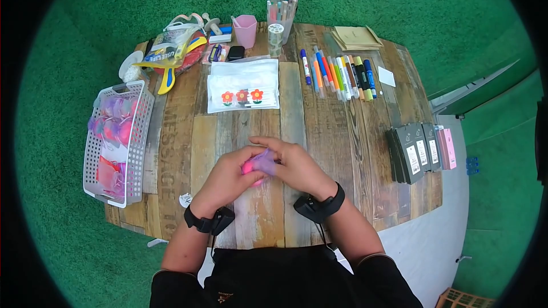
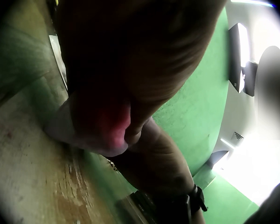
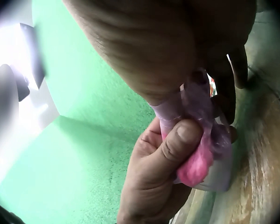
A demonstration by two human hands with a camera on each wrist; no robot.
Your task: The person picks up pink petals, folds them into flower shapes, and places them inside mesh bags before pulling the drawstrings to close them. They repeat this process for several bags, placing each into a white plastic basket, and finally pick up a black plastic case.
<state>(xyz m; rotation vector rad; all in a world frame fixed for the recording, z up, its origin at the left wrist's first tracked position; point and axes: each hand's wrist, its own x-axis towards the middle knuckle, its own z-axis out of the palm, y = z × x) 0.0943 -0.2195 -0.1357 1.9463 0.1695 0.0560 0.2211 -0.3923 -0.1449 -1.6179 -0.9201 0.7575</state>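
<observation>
Between both hands, over the table's near middle, is a small see-through purple bag (image 1: 265,162) with a soft pink lump (image 3: 196,167) in it. My left hand (image 1: 224,178) grips the lump end, its thumb pressed flat against the pink in the right wrist view. My right hand (image 1: 301,166) holds the gathered purple film at the upper end, fingers curled over it. Seen from the left wrist, the bag hangs close over the wood, mostly in shadow, and the left palm covers much of it.
At the left, a white basket (image 1: 135,159) holds several purple and pink bundles. Ahead lies a white pouch with red flowers (image 1: 242,85). Markers (image 1: 341,77) are lined up at the back right, and black boxes (image 1: 406,154) stand at the right edge. A crumpled white scrap (image 1: 185,199) lies near the left wrist.
</observation>
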